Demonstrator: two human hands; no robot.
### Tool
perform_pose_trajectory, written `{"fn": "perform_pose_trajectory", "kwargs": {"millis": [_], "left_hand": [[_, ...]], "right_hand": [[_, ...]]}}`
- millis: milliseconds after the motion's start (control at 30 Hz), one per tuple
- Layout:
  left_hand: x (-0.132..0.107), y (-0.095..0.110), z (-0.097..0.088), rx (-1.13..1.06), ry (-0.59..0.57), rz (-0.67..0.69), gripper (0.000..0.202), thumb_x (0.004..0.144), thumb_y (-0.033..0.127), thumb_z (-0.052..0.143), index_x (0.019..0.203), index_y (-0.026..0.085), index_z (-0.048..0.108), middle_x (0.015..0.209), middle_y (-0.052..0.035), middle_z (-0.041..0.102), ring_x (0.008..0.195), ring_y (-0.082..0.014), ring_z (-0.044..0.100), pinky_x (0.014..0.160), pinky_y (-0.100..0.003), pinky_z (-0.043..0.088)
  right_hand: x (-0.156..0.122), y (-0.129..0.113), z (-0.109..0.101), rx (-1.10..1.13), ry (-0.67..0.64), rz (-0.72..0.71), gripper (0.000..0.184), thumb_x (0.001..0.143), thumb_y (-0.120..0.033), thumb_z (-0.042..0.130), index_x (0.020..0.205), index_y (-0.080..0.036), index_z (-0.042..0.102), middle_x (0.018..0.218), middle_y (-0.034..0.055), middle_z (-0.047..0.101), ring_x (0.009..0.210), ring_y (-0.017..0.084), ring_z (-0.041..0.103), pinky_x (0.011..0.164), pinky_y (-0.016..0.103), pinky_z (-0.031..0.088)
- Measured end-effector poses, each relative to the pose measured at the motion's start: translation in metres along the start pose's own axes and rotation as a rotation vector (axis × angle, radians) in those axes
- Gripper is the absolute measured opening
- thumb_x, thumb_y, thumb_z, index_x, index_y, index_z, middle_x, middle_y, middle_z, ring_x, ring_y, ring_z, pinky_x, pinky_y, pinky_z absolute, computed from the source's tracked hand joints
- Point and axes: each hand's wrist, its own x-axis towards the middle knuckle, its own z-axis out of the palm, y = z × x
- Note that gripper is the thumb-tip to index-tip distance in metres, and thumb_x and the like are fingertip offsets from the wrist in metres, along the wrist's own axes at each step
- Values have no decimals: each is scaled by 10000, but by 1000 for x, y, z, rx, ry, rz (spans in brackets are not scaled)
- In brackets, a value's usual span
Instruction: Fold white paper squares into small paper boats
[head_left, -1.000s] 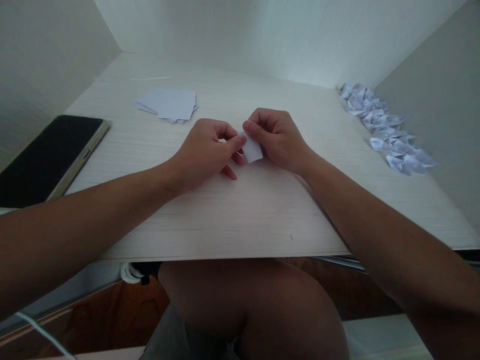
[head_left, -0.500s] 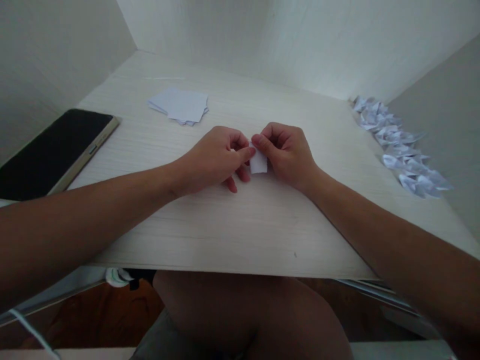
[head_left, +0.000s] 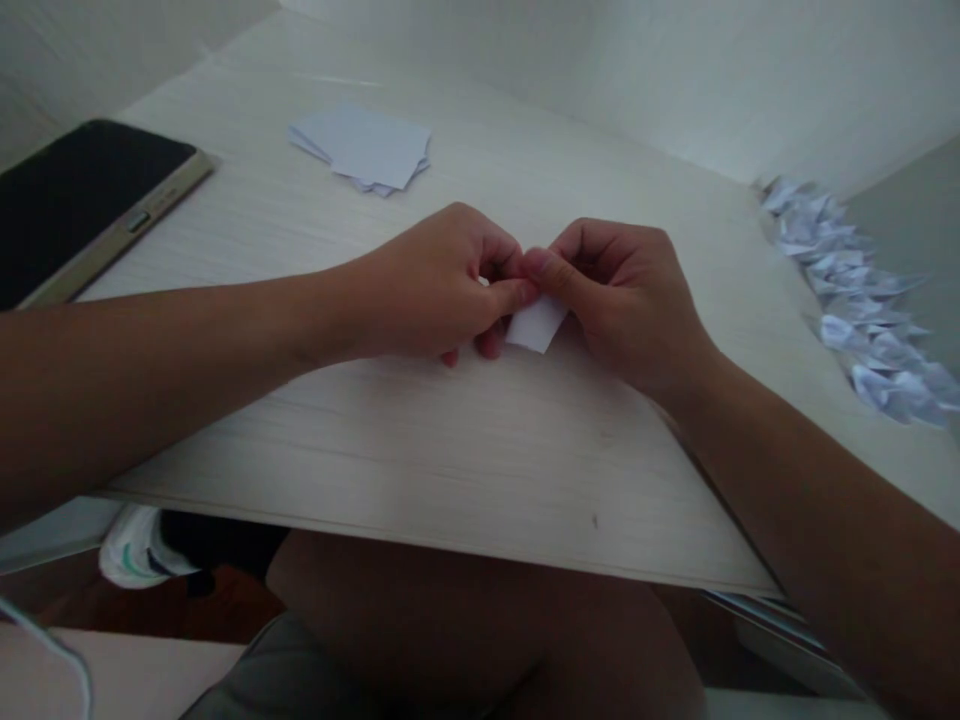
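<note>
A small piece of white paper (head_left: 538, 326) is pinched between my two hands just above the middle of the desk. My left hand (head_left: 465, 285) is closed on its upper left edge with thumb and forefinger, the other fingers curled below. Thumb and forefinger of my right hand (head_left: 622, 290) grip the top right of the same paper, and the two thumb tips nearly meet. The lower part of the paper hangs free and tilted. The fingers cover its upper part, so I cannot make out any fold there.
A loose stack of white paper sheets (head_left: 367, 145) lies beyond my left hand. On the left rests a dark-screened phone (head_left: 90, 200). Several folded white paper pieces (head_left: 862, 290) line the right side by the wall. The front edge of the desk (head_left: 420, 548) runs above my legs.
The camera view has shifted and turned slightly. The paper has tilted, its lower end swinging left, and my thumb tips have come closer together at its top.
</note>
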Motion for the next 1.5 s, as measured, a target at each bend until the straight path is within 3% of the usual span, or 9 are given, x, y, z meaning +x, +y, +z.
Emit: {"fn": "perform_pose_trajectory", "kwargs": {"millis": [233, 367, 533, 633, 800, 933, 1167, 1333, 1500], "left_hand": [[1, 1, -4, 87, 28, 19, 376, 862, 230, 808, 532, 177, 636, 441, 19, 499, 417, -106, 518, 414, -198, 292], [0, 3, -2, 129, 15, 19, 368, 908, 279, 752, 561, 182, 681, 452, 0, 539, 378, -116, 484, 399, -221, 295], [-5, 4, 4, 55, -54, 5, 241, 805, 147, 822, 597, 164, 701, 494, 4, 573, 417, -119, 564, 414, -201, 367], [-8, 5, 8, -44, -6, -13, 229, 796, 119, 829, 617, 150, 690, 531, -8, 584, 455, -142, 621, 421, -203, 419], [-7, 5, 11, -170, 146, 39, 161, 935, 252, 758, 826, 147, 702, 813, -63, 720, 670, -204, 741, 430, -216, 515], [-6, 3, 11, -267, 178, 91, 180, 882, 241, 831, 969, 170, 691, 878, -49, 747, 809, -230, 774, 507, -240, 589], [-5, 0, 8, -237, 214, 139, 203, 803, 111, 842, 945, 175, 713, 813, 0, 725, 736, -169, 741, 556, -238, 601], [-2, -4, 3, -209, 210, 239, 154, 821, 108, 820, 915, 201, 741, 778, 26, 699, 631, -114, 646, 467, -223, 536], [-6, -4, 3, -207, 191, 294, 133, 859, 168, 821, 943, 238, 746, 836, 13, 707, 587, -108, 590, 422, -270, 532]], "right_hand": [[-2, -7, 6, -20, 69, 78, 352, 967, -233, 769, 668, -213, 585, 698, 1, 633, 684, 144, 551, 589, 283, 440], [1, -7, 7, 4, 102, 107, 361, 957, -186, 760, 650, -211, 572, 671, -9, 579, 644, 133, 485, 575, 292, 404], [16, 0, -15, 129, 341, 165, 415, 957, -144, 693, 598, -223, 499, 642, -30, 425, 578, 126, 383, 541, 309, 335], [22, 2, -26, 213, 414, 217, 432, 892, -198, 770, 597, -242, 458, 667, -28, 399, 589, 141, 378, 541, 315, 377], [13, -1, -22, 198, 249, 104, 392, 874, -304, 828, 613, -259, 539, 674, -8, 448, 592, 161, 425, 543, 341, 408], [5, -1, -13, 197, 158, 106, 346, 877, -361, 860, 672, -254, 602, 647, -8, 518, 550, 147, 452, 507, 327, 399], [3, -9, -12, 379, -2, 197, 297, 865, -356, 855, 710, -222, 641, 673, -9, 586, 561, 118, 512, 431, 238, 366], [6, -13, -23, 506, -97, 336, 231, 902, -321, 804, 765, -220, 649, 768, -9, 645, 644, 123, 583, 517, 233, 465], [7, -10, -28, 550, -143, 354, 224, 976, -223, 718, 762, -193, 662, 779, 5, 669, 650, 112, 623, 558, 220, 498]]}}
